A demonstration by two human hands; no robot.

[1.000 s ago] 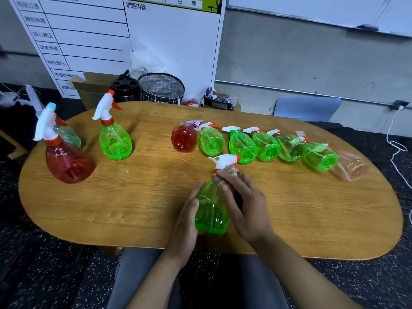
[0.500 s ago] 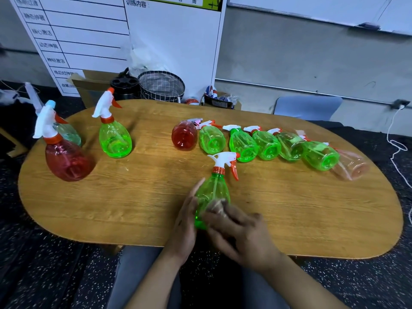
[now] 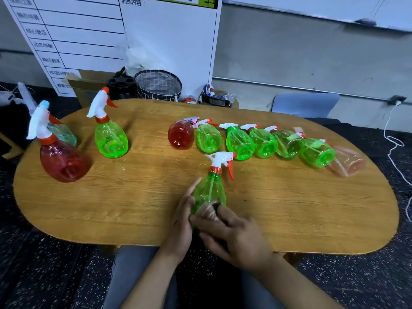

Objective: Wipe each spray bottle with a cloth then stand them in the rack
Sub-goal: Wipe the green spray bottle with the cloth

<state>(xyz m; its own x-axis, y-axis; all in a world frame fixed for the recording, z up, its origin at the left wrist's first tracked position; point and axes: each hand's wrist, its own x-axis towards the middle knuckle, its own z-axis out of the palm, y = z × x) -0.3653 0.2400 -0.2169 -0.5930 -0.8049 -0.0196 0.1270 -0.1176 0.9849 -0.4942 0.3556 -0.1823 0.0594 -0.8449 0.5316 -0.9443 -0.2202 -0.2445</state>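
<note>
Oval wooden table [image 3: 133,208], dark speckled floor [image 3: 44,275], grey wall [image 3: 301,59] — whiteboard [image 3: 100,41], blue chair [image 3: 305,104].

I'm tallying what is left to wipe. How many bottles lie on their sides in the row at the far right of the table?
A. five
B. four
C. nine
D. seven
D: the row runs from a red bottle through five green bottles, the first at and the last at, to a pale pink bottle, all lying down on the table.
</note>
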